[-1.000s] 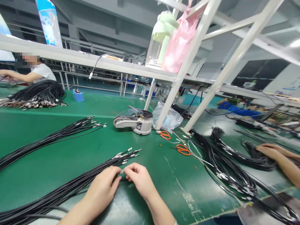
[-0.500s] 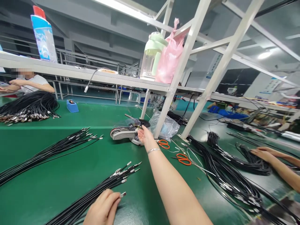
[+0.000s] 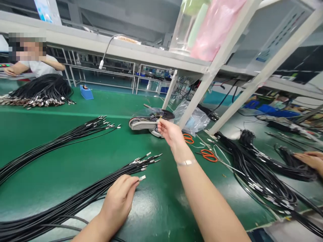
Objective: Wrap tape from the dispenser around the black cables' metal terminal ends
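Left hand point(image 3: 118, 199) pinching connector point(image 3: 142, 178), tip rightward, long axis angled slightly away

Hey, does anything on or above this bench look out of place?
Mildly, yes: a thin cord droops over the shelf edge, its white tip dangling loose. The crumpled plastic bag behind the white post also looks untidy.

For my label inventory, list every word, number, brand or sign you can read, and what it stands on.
No text is legible.
Grey panel: blurred dark marks, unreadable.
Grey machine: front marking partly behind the right hand, too small to read.
Blue-and-white container: design cut off, blurred.
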Demonstrator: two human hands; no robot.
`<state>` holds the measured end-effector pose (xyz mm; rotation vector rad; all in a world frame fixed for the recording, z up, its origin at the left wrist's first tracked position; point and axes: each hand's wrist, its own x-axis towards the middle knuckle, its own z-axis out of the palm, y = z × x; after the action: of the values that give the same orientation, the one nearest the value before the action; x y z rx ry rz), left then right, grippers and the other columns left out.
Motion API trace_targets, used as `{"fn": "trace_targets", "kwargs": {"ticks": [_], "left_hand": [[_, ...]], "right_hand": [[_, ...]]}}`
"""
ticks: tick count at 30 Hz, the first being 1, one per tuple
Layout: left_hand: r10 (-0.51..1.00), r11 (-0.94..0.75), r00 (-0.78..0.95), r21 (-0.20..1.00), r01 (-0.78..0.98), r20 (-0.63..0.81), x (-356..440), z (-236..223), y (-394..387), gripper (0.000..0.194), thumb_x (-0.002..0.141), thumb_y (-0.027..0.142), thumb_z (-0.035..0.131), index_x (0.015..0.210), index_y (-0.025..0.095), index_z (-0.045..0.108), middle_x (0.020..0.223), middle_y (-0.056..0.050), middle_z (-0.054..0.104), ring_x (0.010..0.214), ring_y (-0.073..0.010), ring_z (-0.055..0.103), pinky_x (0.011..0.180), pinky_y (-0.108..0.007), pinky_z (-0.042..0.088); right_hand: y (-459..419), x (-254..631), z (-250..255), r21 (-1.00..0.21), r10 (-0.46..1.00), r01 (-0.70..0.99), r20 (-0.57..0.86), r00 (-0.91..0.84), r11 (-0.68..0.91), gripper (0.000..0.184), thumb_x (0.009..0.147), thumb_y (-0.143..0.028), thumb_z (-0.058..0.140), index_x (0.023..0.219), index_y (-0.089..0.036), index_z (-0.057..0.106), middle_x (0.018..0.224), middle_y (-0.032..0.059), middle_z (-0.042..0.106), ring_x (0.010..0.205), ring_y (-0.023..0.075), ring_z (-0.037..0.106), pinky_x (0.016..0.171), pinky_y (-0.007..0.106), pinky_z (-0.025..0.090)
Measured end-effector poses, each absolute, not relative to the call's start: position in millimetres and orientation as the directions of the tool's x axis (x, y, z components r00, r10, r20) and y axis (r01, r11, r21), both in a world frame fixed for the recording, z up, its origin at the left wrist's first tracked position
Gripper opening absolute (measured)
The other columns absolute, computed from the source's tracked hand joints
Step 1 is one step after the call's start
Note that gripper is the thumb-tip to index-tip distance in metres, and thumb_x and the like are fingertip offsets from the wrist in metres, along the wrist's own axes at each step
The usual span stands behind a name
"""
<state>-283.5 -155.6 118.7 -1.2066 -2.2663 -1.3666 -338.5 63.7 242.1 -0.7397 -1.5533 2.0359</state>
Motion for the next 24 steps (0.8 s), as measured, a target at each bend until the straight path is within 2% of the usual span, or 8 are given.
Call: {"fn": "trace_targets", "kwargs": {"ticks": [3, 5, 7, 11, 18, 24], "left_hand": [[0.533, 0.217, -0.640, 0.642, 0.736, 0.554, -282, 121, -157, 0.016, 0.089, 0.015, 0.044, 0.098, 0.020, 0.057, 0.084, -0.004, 0.061, 0.079, -0.0146, 0.058, 0.071, -0.026, 0.047], [0.529, 0.222, -0.637, 0.634, 0.741, 0.560, -281, 121, -158, 0.017, 0.089, 0.013, 0.044, 0.097, 0.019, 0.057, 0.087, -0.005, 0.061, 0.082, -0.0147, 0.057, 0.073, -0.027, 0.047], [0.527, 0.232, -0.627, 0.612, 0.756, 0.574, -280, 121, -158, 0.017, 0.088, 0.012, 0.045, 0.096, 0.019, 0.058, 0.087, -0.005, 0.062, 0.082, -0.0147, 0.057, 0.074, -0.028, 0.047], [0.505, 0.224, -0.591, 0.567, 0.793, 0.628, -277, 121, -159, 0.015, 0.087, 0.012, 0.047, 0.096, 0.019, 0.057, 0.082, -0.003, 0.061, 0.078, -0.0145, 0.056, 0.071, -0.028, 0.047], [0.499, 0.174, -0.544, 0.537, 0.825, 0.675, -274, 127, -160, 0.014, 0.085, 0.005, 0.048, 0.086, 0.018, 0.053, 0.076, -0.001, 0.059, 0.071, -0.0121, 0.052, 0.065, -0.024, 0.045], [0.500, 0.131, -0.461, 0.463, 0.877, 0.733, -275, 131, -161, 0.019, 0.084, 0.001, 0.047, 0.092, 0.016, 0.053, 0.079, -0.002, 0.060, 0.073, -0.0121, 0.051, 0.068, -0.025, 0.045]], "right_hand": [[21, -265, 217, -0.982, 0.519, 0.032, -0.127, -0.845, -0.188, 0.012, 0.072, -0.020, 0.070, 0.065, -0.011, 0.066, 0.064, 0.0024, 0.064, 0.056, 0.0107, 0.056, 0.052, 0.021, 0.045], [-5, -224, 193, -0.992, 0.430, 0.103, -0.126, -0.894, -0.076, 0.017, 0.069, -0.030, 0.071, 0.065, -0.015, 0.065, 0.067, 0.0014, 0.065, 0.059, 0.0122, 0.057, 0.055, 0.023, 0.045], [-24, -202, 172, -0.988, 0.424, 0.147, -0.152, -0.893, -0.045, 0.020, 0.070, -0.035, 0.069, 0.067, -0.016, 0.064, 0.070, 0.0013, 0.065, 0.062, 0.0135, 0.056, 0.056, 0.024, 0.045], [-41, -198, 152, -0.986, 0.453, 0.145, -0.166, -0.876, -0.081, 0.024, 0.073, -0.039, 0.066, 0.067, -0.015, 0.063, 0.074, 0.0030, 0.065, 0.064, 0.0147, 0.057, 0.061, 0.026, 0.046], [-45, -204, 156, -0.984, 0.477, 0.084, -0.150, -0.866, -0.158, 0.022, 0.071, -0.035, 0.068, 0.067, -0.014, 0.064, 0.075, 0.0062, 0.067, 0.073, 0.0195, 0.061, 0.067, 0.030, 0.049], [-49, -203, 159, -0.988, 0.493, 0.074, -0.131, -0.860, -0.135, 0.020, 0.072, -0.032, 0.067, 0.067, -0.013, 0.064, 0.072, 0.0047, 0.067, 0.067, 0.0167, 0.060, 0.067, 0.029, 0.048]]}}
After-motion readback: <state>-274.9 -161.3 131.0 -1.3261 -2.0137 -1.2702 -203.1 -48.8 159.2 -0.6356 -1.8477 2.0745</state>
